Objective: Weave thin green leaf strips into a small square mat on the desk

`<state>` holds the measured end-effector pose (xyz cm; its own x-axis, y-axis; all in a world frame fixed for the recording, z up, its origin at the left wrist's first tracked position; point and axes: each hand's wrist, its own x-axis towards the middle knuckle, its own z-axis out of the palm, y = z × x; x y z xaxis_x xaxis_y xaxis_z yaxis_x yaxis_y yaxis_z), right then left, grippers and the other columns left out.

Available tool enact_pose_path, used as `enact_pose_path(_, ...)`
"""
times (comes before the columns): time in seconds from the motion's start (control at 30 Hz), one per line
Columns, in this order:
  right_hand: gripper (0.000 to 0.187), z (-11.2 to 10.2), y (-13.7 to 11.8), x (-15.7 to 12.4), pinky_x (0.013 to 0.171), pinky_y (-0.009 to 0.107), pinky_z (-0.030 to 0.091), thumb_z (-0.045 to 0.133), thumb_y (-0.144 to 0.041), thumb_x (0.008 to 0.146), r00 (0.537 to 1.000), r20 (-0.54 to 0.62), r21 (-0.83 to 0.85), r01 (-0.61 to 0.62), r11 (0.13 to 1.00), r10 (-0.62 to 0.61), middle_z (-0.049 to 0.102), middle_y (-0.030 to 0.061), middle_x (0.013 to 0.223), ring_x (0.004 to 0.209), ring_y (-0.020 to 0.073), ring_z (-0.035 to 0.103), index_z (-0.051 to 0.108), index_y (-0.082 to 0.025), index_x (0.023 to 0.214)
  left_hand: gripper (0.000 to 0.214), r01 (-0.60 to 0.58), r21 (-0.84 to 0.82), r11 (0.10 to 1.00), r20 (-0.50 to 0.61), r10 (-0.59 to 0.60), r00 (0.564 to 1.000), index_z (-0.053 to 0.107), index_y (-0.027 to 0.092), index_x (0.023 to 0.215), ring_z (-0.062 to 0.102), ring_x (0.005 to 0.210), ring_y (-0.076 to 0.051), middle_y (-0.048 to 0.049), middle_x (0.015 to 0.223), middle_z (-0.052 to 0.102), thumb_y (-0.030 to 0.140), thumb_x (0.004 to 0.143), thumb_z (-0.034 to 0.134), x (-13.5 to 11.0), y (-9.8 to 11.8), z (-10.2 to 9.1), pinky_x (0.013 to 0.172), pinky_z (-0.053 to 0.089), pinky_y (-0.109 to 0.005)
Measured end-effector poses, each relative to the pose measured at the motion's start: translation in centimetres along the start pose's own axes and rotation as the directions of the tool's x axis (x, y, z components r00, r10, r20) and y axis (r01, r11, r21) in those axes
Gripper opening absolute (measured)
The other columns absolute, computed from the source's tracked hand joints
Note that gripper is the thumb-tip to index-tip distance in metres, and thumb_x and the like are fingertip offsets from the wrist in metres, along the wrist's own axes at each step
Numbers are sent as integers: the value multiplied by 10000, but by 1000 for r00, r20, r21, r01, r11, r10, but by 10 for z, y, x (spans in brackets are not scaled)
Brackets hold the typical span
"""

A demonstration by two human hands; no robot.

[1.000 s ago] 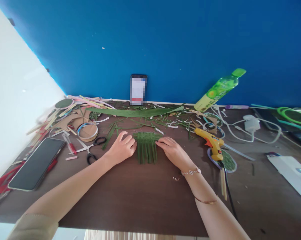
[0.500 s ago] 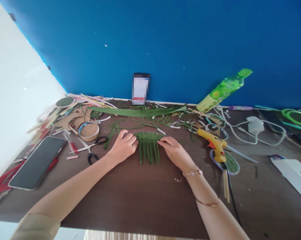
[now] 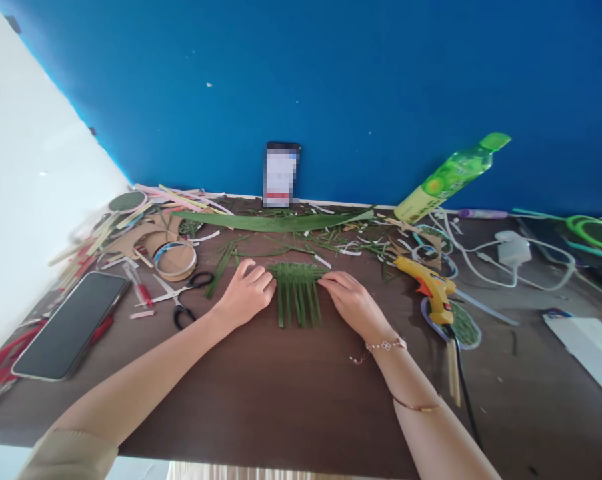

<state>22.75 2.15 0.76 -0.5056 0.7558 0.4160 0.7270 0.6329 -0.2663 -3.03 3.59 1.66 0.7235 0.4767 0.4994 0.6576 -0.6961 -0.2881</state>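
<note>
A small mat of woven green leaf strips (image 3: 297,291) lies on the dark brown table (image 3: 281,393), its loose ends pointing toward me. My left hand (image 3: 245,293) rests at the mat's left edge with fingers curled and pinched on a strip end. My right hand (image 3: 349,300) lies at the mat's right edge, its fingertips pressed on the weave's right side. A long green leaf (image 3: 273,222) lies behind the mat among cut leaf scraps.
Scissors (image 3: 183,298), a tape roll (image 3: 175,260) and a dark phone (image 3: 71,325) lie left. A yellow glue gun (image 3: 428,287) with its cord lies right, near a white charger (image 3: 511,250). A green bottle (image 3: 451,177) and an upright phone (image 3: 281,175) lean on the blue wall.
Both hands have stayed at the mat's edges with only slight finger shifts. The view has moved a little.
</note>
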Motion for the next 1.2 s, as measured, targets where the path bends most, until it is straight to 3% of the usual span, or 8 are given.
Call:
enact_pose_path(0.4,303,0,-1,4,827,402,514,375,-61,876,1000,13,-13,-7,1000,7,607,92,932,870,207,570,631,-172,994,215,9,19,1000,20,-9,1000,660,154,746,517,750,-176,-31,726,595,90,868,494,1,2,2,844,341,-362)
enact_pose_path(0.67,238,-3,-5,2,785,385,485,460,-95,852,994,-103,-86,-44,995,35,648,76,923,897,214,576,662,-185,940,192,96,-147,985,0,-97,995,692,184,877,518,788,-189,-59,876,622,172,839,505,-6,-6,-3,758,364,-359)
enact_pose_path(0.83,353,-3,-10,2,805,386,477,410,-40,826,1000,-18,-42,15,999,-15,655,74,997,954,216,579,666,-203,1006,248,1,-239,971,80,18,997,685,196,977,517,893,-216,-67,973,644,180,792,521,-8,-3,-4,829,364,-384)
enact_pose_path(1.0,382,-1,-10,2,819,373,469,387,-5,804,999,15,17,52,998,-53,666,69,996,921,196,597,665,-190,990,313,48,-307,950,142,-4,990,685,214,996,533,957,-209,-48,1009,677,98,780,492,-8,-2,-1,852,361,-379)
enact_pose_path(1.1,372,-3,-10,2,793,374,462,378,-30,827,986,-165,7,-36,999,37,662,63,966,896,195,601,655,-212,995,342,119,-387,915,114,-81,990,691,217,966,559,942,-196,-53,1012,678,62,779,451,-10,-3,-1,833,384,-372)
enact_pose_path(1.2,312,-5,-10,4,767,379,467,383,-87,856,891,-405,46,-204,978,205,642,75,920,858,202,598,638,-212,984,359,238,-508,828,31,-258,966,678,201,948,581,901,-173,-75,1086,638,41,804,391,-11,-4,-2,799,430,-354)
